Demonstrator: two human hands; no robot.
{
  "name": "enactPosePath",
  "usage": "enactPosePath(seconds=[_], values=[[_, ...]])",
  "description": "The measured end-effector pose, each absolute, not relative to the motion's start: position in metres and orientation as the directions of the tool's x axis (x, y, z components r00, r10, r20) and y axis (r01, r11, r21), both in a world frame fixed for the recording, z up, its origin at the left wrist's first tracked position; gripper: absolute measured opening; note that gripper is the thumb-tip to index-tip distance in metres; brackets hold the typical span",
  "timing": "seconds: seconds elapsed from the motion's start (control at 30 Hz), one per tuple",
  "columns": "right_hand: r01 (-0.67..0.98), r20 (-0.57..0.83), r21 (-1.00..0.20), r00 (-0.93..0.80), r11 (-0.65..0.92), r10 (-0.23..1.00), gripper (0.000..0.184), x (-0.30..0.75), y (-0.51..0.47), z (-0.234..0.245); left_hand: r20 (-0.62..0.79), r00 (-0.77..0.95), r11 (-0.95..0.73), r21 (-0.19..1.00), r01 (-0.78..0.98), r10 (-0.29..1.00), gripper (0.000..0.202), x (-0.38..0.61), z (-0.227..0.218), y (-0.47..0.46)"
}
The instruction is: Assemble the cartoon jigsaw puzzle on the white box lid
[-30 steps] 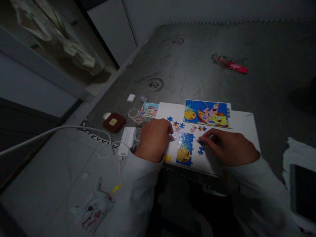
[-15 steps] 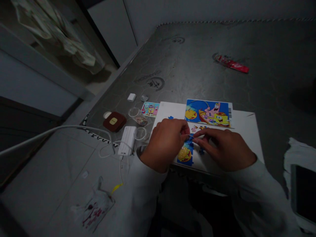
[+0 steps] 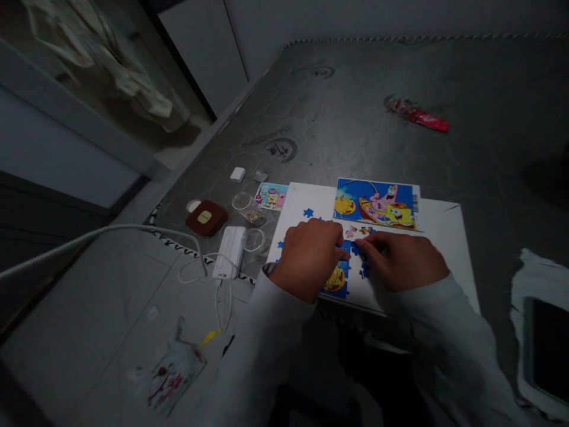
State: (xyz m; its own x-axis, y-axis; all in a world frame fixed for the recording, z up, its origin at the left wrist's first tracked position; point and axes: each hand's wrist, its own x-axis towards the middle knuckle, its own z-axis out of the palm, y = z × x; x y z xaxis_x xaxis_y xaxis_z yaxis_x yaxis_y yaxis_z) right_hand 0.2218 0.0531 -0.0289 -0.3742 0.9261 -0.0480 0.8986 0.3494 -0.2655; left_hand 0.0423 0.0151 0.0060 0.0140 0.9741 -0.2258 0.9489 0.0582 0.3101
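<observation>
A white board [image 3: 438, 228] lies on a dark grey mat, with a partly built cartoon jigsaw [image 3: 335, 280] on it. Above the jigsaw lies the coloured reference picture [image 3: 376, 203]. Loose blue pieces [image 3: 307, 213] are scattered on the board. My left hand [image 3: 309, 256] rests over the jigsaw's upper part, fingers curled and pinched toward the right. My right hand [image 3: 400, 260] meets it from the right, fingertips pressed together at a small blue piece [image 3: 354, 249]. Both sleeves are white.
Left of the board are a white charger [image 3: 229, 251] with cable, a brown square case [image 3: 206, 218], a clear cup [image 3: 247, 207], a small cartoon card [image 3: 271, 196] and a white block [image 3: 237, 174]. A red wrapper [image 3: 418, 114] lies far back. A dark tablet [image 3: 549, 347] sits at right.
My left hand moved right from the board's left side onto the jigsaw. My right hand lifted a piece, met the left hand, and both have now lowered onto the jigsaw.
</observation>
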Motion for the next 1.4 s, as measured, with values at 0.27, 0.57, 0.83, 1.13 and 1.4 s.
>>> enactPosePath(seconds=[0.27, 0.57, 0.83, 1.13, 1.4], values=[[0.922, -0.058, -0.215, -0.342, 0.323, 0.938, 0.035, 0.216, 0.050, -0.026, -0.235, 0.032, 0.040, 0.294, 0.955, 0.971, 0.025, 0.045, 0.005, 0.015], [0.910, -0.046, -0.302, -0.312, 0.284, 0.949, 0.022, 0.220, 0.053, -0.029, -0.243, 0.020, 0.051, 0.282, 0.958, 0.970, 0.025, 0.045, 0.006, 0.015], [0.883, -0.037, -0.354, -0.344, 0.310, 0.938, 0.018, 0.221, 0.055, -0.030, -0.249, 0.025, 0.047, 0.280, 0.959, 0.968, 0.025, 0.045, 0.008, 0.015], [0.860, -0.051, -0.359, -0.407, 0.364, 0.912, 0.020, 0.229, 0.061, -0.034, -0.258, 0.022, 0.051, 0.274, 0.960, 0.966, 0.023, 0.047, 0.008, 0.016], [0.896, -0.083, -0.295, -0.370, 0.332, 0.925, 0.018, 0.228, 0.057, -0.027, -0.222, -0.004, 0.067, 0.276, 0.959, 0.975, 0.020, 0.041, 0.011, 0.012]])
